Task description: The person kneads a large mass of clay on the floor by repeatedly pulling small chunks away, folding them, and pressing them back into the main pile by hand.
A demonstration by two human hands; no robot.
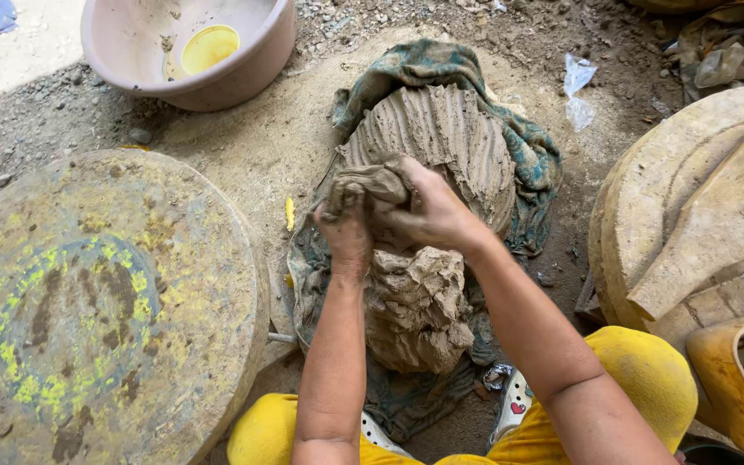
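Both hands grip one lump [372,185] of wet clay at the top of the mound [441,138]: the left hand [346,228] clamped on its near side, the right hand [428,211] wrapped over it. The mound lies on a cloth [531,164] on the ground, which keeps it off the grit, beside a round wheel [105,301]. A basin [243,73] stands beyond.

Bare from elbow to fingertip, no sleeves, rings or wristbands showing. Left hand [345,231] and right hand [428,209] smeared with wet grey-brown clay, thickest over knuckles and fingers. Bright yellow trousers [647,370] over both knees, at the near side of the clay mound [441,138]. White sandals [512,405] with small coloured charms just below that mound.
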